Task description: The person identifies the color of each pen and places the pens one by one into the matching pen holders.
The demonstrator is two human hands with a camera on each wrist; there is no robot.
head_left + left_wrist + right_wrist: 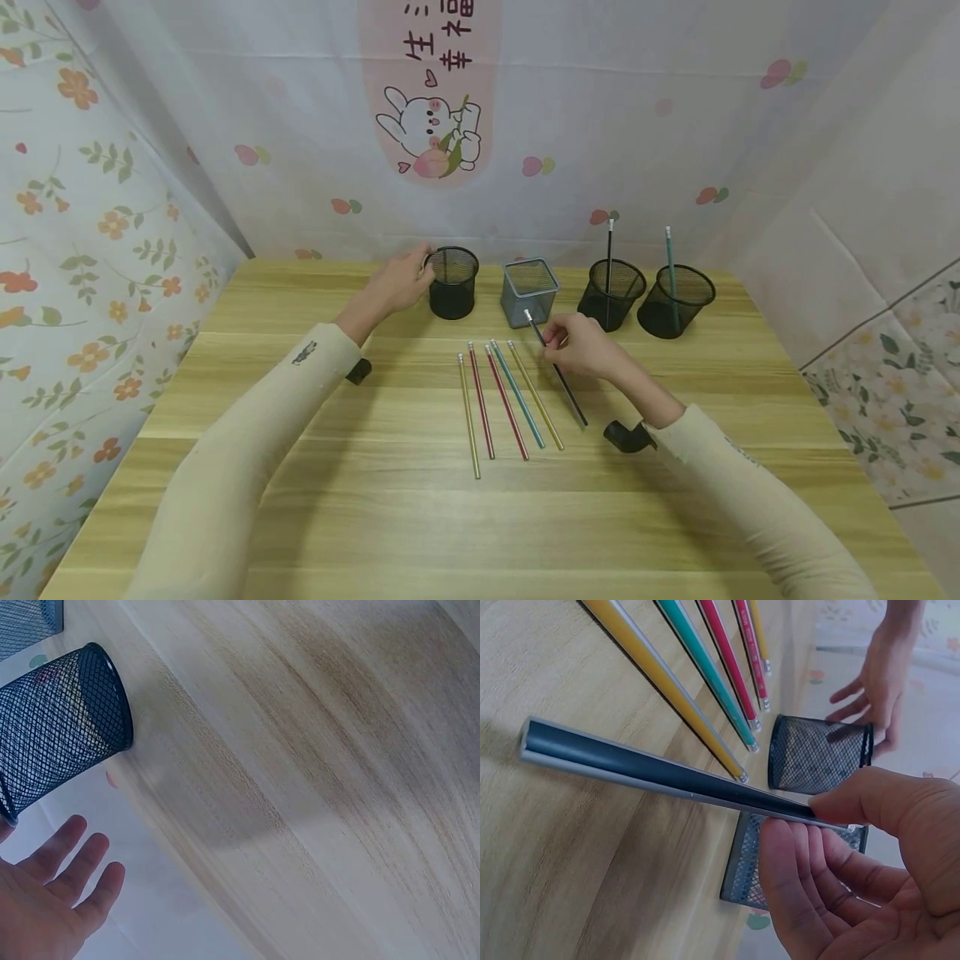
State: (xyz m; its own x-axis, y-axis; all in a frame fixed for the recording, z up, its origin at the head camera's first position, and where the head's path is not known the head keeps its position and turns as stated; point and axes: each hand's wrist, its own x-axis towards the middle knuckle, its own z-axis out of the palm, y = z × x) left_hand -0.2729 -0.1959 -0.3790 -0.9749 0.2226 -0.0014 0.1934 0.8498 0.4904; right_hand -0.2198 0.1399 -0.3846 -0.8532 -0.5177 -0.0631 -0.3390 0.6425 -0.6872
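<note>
My right hand pinches a black pencil between thumb and fingers near its white eraser end. That pencil slants above the table, its eraser end by the front of the grey square mesh pencil cup. At the far left, my left hand grips the rim of a round black mesh pencil cup. Its other fingers spread loosely outside the cup; the thumb is hidden in the left wrist view. Between the hands lies a row of pencils: yellow, red, another red, blue and yellow.
Two more round black mesh cups stand at the back right. One holds a black pencil, the other a green pencil. A white printed curtain hangs behind the wooden table.
</note>
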